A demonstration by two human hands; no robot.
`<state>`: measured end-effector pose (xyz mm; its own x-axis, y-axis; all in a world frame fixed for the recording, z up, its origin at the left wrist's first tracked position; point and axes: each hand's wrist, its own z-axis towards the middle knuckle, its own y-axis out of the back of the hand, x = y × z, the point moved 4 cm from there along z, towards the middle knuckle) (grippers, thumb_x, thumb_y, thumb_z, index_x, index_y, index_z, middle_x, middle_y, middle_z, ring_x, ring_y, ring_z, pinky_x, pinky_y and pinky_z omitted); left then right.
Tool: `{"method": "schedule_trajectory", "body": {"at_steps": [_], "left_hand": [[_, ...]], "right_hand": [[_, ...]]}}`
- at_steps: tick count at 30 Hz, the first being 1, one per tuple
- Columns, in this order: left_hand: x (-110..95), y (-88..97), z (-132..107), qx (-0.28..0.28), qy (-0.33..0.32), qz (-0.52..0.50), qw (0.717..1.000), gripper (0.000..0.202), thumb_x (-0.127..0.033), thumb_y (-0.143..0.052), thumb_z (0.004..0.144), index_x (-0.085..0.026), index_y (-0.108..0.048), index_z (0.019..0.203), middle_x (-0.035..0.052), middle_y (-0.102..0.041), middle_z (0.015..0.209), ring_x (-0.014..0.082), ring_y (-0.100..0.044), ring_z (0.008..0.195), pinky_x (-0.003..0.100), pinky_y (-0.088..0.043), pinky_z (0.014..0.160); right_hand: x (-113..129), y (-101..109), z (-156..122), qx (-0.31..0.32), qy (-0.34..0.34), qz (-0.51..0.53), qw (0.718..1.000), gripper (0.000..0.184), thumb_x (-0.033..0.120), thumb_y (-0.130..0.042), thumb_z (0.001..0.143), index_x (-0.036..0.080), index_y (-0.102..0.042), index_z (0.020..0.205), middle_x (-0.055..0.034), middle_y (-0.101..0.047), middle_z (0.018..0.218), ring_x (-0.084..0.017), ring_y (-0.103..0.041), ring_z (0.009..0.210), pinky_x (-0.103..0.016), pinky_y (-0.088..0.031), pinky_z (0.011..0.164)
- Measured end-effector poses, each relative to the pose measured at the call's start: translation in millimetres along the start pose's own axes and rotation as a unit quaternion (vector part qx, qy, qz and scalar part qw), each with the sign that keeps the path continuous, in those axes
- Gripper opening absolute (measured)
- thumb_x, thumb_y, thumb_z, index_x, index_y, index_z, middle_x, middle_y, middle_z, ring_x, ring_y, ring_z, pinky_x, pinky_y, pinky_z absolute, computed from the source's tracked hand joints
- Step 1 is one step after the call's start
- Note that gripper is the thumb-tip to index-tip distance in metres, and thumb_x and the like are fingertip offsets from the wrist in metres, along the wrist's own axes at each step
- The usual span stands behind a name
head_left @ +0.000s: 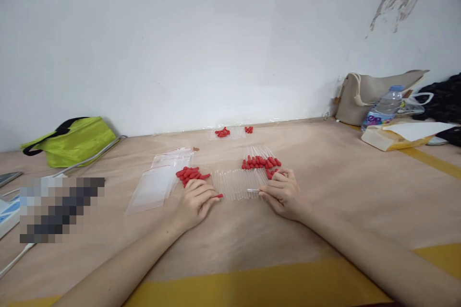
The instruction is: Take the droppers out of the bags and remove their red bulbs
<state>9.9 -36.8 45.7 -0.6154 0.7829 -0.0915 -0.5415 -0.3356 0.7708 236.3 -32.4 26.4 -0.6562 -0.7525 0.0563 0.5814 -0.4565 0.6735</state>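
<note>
Pinched in my left hand point(197, 201) is a red rubber bulb point(220, 195), its end sticking out past the fingertips. My right hand point(283, 193) grips a clear glass dropper tube point(253, 190) that points left toward the bulb, a gap between them. Between the hands lies a row of bare glass tubes point(234, 184). A pile of red bulbs point(187, 173) sits just behind my left hand. Behind my right hand are droppers with red bulbs point(261, 162) fitted on their glass tubes, and further red bulbs point(270, 172) partly hidden by the fingers.
Clear zip bags point(154, 184) lie left of the bulb pile. Farther back, near the wall, are bagged red pieces point(223, 132). A yellow-green pouch point(81, 141) and a white cable stand left; a beige bag point(367, 93), water bottle point(383, 108) and opened packet point(392, 136) are right.
</note>
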Motion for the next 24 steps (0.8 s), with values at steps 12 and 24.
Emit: {"method": "schedule_trajectory", "body": {"at_steps": [12, 24], "left_hand": [[71.3, 33.1, 6.6, -0.116, 0.259, 0.017, 0.959, 0.028, -0.026, -0.047, 0.081, -0.02, -0.053, 0.108, 0.0025, -0.055, 0.087, 0.0136, -0.056, 0.072, 0.027, -0.047, 0.064], [81.4, 20.4, 7.8, 0.015, 0.187, 0.123, 0.975, 0.019, -0.034, -0.049, 0.082, -0.023, -0.063, 0.088, 0.0016, -0.066, 0.081, 0.0192, -0.055, 0.079, 0.034, -0.038, 0.074]], "right_hand": [[-15.4, -0.7, 17.4, -0.037, -0.142, -0.039, 0.988, 0.023, 0.02, -0.047, 0.082, 0.022, -0.065, 0.095, -0.0014, -0.067, 0.073, -0.013, -0.052, 0.07, -0.031, -0.024, 0.077], [-6.8, -15.6, 25.7, 0.037, -0.083, -0.139, 0.986, 0.02, 0.022, -0.045, 0.083, 0.019, -0.064, 0.084, -0.0036, -0.059, 0.069, -0.016, -0.045, 0.071, -0.035, -0.021, 0.078]]}}
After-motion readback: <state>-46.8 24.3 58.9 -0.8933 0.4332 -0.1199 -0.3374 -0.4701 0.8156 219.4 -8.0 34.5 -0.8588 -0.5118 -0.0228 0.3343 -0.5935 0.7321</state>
